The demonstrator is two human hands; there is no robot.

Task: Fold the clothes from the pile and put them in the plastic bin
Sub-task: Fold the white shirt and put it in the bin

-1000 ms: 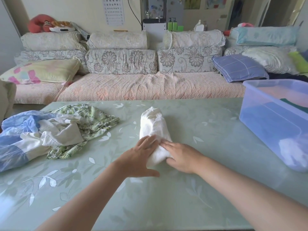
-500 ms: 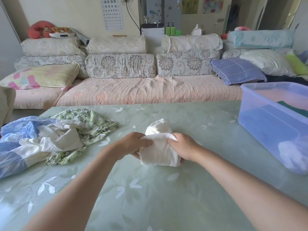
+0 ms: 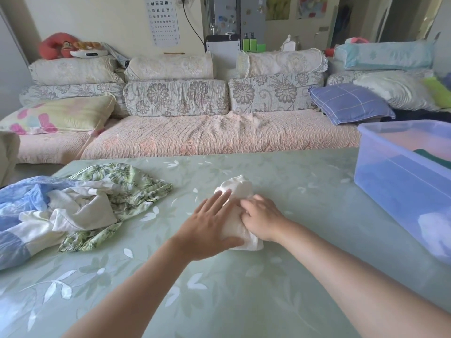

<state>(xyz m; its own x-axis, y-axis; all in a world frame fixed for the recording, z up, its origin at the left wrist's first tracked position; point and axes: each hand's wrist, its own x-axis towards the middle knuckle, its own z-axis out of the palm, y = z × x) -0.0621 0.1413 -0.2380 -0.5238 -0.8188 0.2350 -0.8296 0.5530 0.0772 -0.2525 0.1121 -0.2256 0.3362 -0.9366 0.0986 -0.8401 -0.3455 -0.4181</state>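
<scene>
Pile [image 3: 73,211] of unfolded clothes well to the left of the white bundle [image 3: 238,189], untouched, so ignore for now. Left hand [image 3: 210,225] laid flat over the bundle's left side, fingers [image 3: 219,201] straight and released, thumb along the bundle's near edge, pressing rather than gripping. Bundle itself resting on the table [image 3: 219,301], already down to a small thick packet, far end puffed up and rounded. Right hand [image 3: 262,220] on the bundle's right side, fingers bent and tucked into the cloth. Looks like clutching a fold there, though can't see the tips. Seems to be the last squash-down before the move to the bin. To do that bit well: keep the flat palm on as the anchor, sweep toward the puffy far end to push the air out, and no lifting before a proper flattening. Then slide the tucked fingers further under from the right, clamp the flat palm on top like a sandwich, and carry the packet as one piece to stop any springing open. Soft knit by the look, probably keen to unroll, hence the firm press. Plastic bin [image 3: 380,172] well to the right of the bundle, open-topped, some clothes already inside, so pick a free patch and lower gently, no dropping.
</scene>
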